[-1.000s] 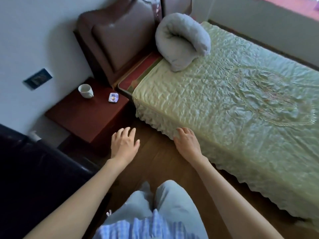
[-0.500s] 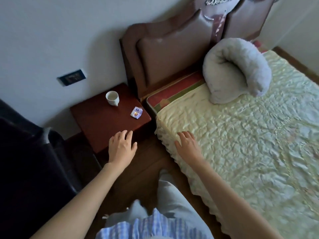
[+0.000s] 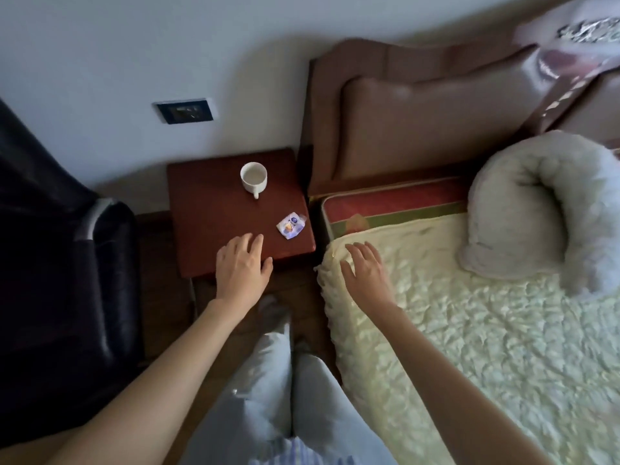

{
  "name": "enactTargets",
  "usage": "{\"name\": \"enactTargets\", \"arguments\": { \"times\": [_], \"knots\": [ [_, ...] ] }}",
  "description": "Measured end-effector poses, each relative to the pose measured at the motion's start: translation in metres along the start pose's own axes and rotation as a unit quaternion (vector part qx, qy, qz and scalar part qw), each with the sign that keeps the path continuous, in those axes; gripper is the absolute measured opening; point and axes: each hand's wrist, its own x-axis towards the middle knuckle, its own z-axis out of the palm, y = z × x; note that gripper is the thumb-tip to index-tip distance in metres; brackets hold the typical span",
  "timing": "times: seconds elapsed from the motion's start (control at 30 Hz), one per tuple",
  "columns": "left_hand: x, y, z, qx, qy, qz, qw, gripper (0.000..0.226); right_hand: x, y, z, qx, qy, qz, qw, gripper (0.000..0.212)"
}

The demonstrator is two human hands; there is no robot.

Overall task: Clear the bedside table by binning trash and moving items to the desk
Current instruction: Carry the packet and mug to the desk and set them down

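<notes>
A: Wrapper (image 3: pixel 290 225) first. Small, crinkled, white with blue and orange print, lying flat near the front right corner of the bedside table (image 3: pixel 214 216).

B: Relative to the hands?

A: Just beyond and right of the left hand (image 3: pixel 242 263), apart from the fingertips (image 3: pixel 256 239), no contact. Left hand palm down, fingers loosely spread, holding nothing, hanging over the table's front edge (touching the wood or hovering: cannot tell).

B: Cup?

A: White cup (image 3: pixel 253 176) upright toward the back of the tabletop, handle pointing at the camera, well apart from the wrapper and farther from the hand. Pale inside, contents hard to make out.

B: Right hand?

A: Right hand (image 3: pixel 365 270) slack and empty too, fingers spread, over the corner of the pale green bedspread (image 3: pixel 469 330), across the gap from the table.

B: Surroundings, quick.

A: Brown padded headboard (image 3: pixel 419 122) right of the table, against the wall. Rolled grey-white pillow (image 3: pixel 543 209) on the bed. Red and green strip of mattress (image 3: pixel 396 206) showing above the bedspread. Dark switch plate (image 3: pixel 185 111) on the wall above the table. Black chair (image 3: pixel 60 250) at left, mostly in shadow.

B: Cut off or unclear?

A: Print on the wrapper too small to read. Bed and chair cropped by the edges. Headboard top right blurred with glare. Legs in light trousers (image 3: pixel 285 391) at bottom centre, upper body out of view.
</notes>
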Motion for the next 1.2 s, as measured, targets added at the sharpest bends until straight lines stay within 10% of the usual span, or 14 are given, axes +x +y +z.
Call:
{"name": "enactTargets", "arguments": {
  "times": [1.2],
  "knots": [
    [0.194, -0.007, 0.255, -0.133, -0.066, -0.205, 0.967, 0.051, 0.222, 0.082, 0.215, 0.088, -0.021, -0.094, 0.991, 0.031]
  ]
}}
